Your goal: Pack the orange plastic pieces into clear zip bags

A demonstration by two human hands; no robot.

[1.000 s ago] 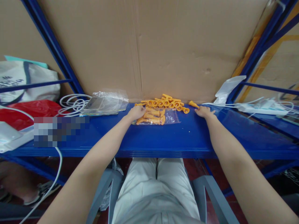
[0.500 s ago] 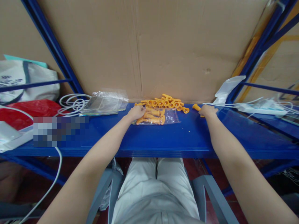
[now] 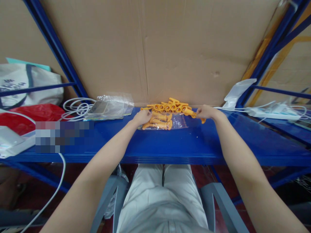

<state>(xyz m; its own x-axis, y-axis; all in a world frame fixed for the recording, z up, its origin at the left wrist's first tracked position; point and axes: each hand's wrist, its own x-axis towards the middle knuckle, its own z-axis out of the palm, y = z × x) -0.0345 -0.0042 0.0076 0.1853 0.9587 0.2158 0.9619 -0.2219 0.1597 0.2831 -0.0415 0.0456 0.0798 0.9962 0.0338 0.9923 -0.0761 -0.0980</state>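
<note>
My left hand (image 3: 141, 117) is closed on the left end of a clear plastic bag (image 3: 179, 121) lying on the blue shelf. Inside the bag lie several orange plastic horn-shaped pieces (image 3: 160, 123) with flared ends. Behind it, a pile of more orange horn-shaped pieces (image 3: 167, 106) rests against the cardboard, many with their round openings facing me. My right hand (image 3: 207, 112) is at the pile's right end, fingers bent and closed. Part of an orange horn-shaped piece (image 3: 203, 120) shows below those fingers; the rest is hidden.
Flat clear bags (image 3: 109, 106) are stacked to the left, next to coiled white cable (image 3: 77, 108) and a red bag (image 3: 39, 113). A white power strip (image 3: 272, 111) lies right. Blue posts (image 3: 57, 48) and a cardboard wall (image 3: 184, 48) enclose the shelf.
My right hand has moved left, from beside the pile to its right end, and the orange pieces at the hand have shifted left with it. My left hand stays on the bag.
</note>
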